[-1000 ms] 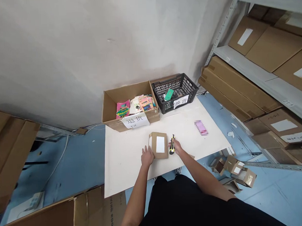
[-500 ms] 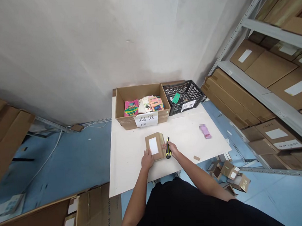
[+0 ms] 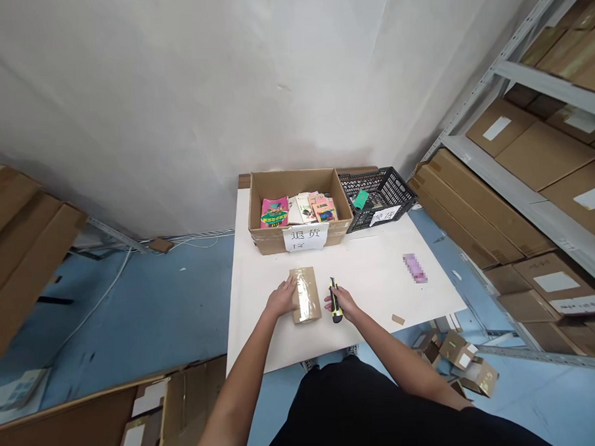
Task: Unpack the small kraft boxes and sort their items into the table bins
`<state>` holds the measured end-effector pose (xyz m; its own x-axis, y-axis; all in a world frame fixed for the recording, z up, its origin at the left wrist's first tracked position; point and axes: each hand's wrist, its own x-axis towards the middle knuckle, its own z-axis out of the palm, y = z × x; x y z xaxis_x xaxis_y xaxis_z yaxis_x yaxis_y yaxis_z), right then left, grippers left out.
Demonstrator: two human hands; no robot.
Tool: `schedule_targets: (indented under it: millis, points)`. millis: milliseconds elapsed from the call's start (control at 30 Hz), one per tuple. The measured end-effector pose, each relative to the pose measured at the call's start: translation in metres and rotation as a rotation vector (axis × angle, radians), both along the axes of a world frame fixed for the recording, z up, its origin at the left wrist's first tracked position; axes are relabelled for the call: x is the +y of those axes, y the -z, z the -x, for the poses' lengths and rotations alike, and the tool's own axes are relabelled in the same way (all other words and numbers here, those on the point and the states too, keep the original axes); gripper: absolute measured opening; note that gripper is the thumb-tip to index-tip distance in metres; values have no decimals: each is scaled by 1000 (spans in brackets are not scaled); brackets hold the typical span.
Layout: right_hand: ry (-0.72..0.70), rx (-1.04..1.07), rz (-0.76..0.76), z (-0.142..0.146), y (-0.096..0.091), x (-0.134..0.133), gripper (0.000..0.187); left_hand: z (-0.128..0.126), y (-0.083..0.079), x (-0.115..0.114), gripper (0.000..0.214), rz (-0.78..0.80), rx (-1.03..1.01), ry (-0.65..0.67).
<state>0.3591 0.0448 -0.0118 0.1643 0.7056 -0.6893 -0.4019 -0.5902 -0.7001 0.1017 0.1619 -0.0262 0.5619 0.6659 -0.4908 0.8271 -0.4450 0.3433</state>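
Observation:
A small cardboard box (image 3: pixel 308 295) lies on the white tabletop (image 3: pixel 263 330), its upper face crossed by shiny clear tape. My left hand (image 3: pixel 283 298) grips the box along its left side, fingers against the far-left edge. In my right hand (image 3: pixel 345 301) is a yellow-and-black utility knife (image 3: pixel 336 302), held just right of the box and apart from it. The knife points away from me; whether its blade is out is too small to tell.
Behind the small box stands a large open carton (image 3: pixel 303 239) of books with a paper sign. Next to it is a black plastic crate (image 3: pixel 389 191). A blurred purple item (image 3: pixel 415 268) and a cardboard scrap (image 3: pixel 398 320) lie to the right. Shelving (image 3: pixel 532 186) with cartons rises at right.
The small box has been turned, so its taped face shows instead of the white label. The knife has moved from over the box's edge to beside it. The view has shifted slightly.

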Motion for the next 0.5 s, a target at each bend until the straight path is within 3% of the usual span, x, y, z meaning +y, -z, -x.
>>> schedule_targets:
  millis: [67, 133, 267, 500]
  points:
    - [-3, -49, -16, -2, 0, -4, 33, -3, -1, 11, 123, 21, 73, 38]
    - [7, -117, -37, -7, 0, -9, 49, -7, 1, 16, 129, 0, 103, 68]
    - [-4, -312, -96, -17, 1, -12, 80, -31, 10, 2, 127, -83, 69, 77]
    - [-445, -892, -143, -23, -3, 15, 71, -117, 14, -44, 124, -33, 87, -40]
